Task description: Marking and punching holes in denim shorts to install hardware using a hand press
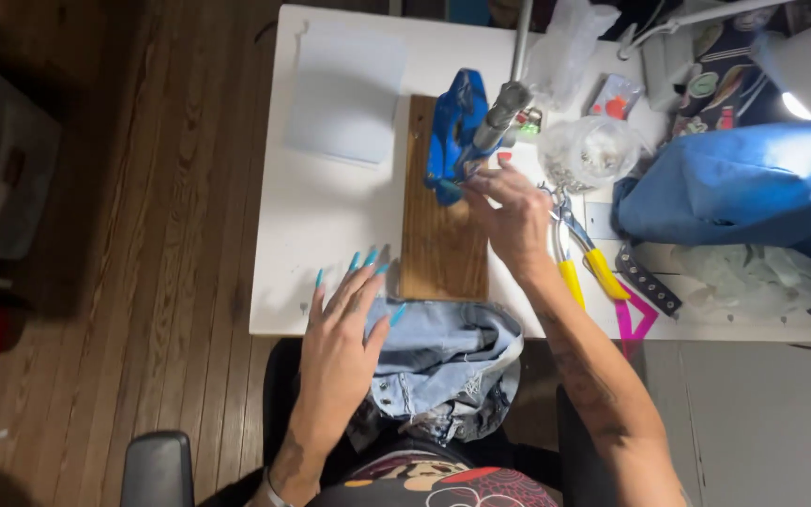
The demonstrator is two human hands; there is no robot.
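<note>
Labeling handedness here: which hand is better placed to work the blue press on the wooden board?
Right, probably. The right hand is already up at the blue press on the wooden board, fingertips at its base. The left hand lies spread on the denim garment at the table edge, farther away.

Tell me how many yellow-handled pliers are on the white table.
1. The yellow-handled pliers lie on the white table just right of the right hand, handles toward the person. Others may be hidden under the blue cloth or bags.
</note>
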